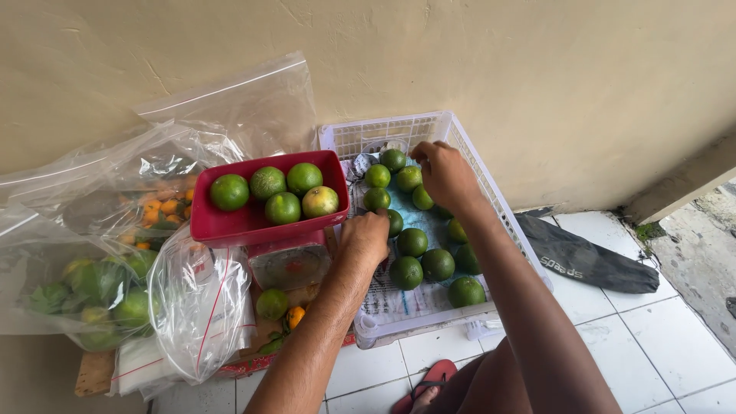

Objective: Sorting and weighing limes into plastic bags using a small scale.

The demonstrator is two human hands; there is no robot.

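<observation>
A white plastic crate (474, 161) lined with newspaper holds several green citrus fruits (438, 264). My left hand (366, 234) reaches into the crate's near left side, fingers curled around a green fruit (394, 221). My right hand (445, 173) is deeper in the crate, fingers bent down over fruits at the back; whether it grips one is hidden. Left of the crate stands a red scale (291, 264) with a red tray (230, 224) carrying several green fruits (283, 208).
Clear plastic bags (192, 303) with green and small orange fruits lie at the left against a beige wall. A loose green fruit (272, 303) sits by the scale. A dark folded bag (586, 261) lies on white floor tiles at right. A red sandal (429, 382) is below.
</observation>
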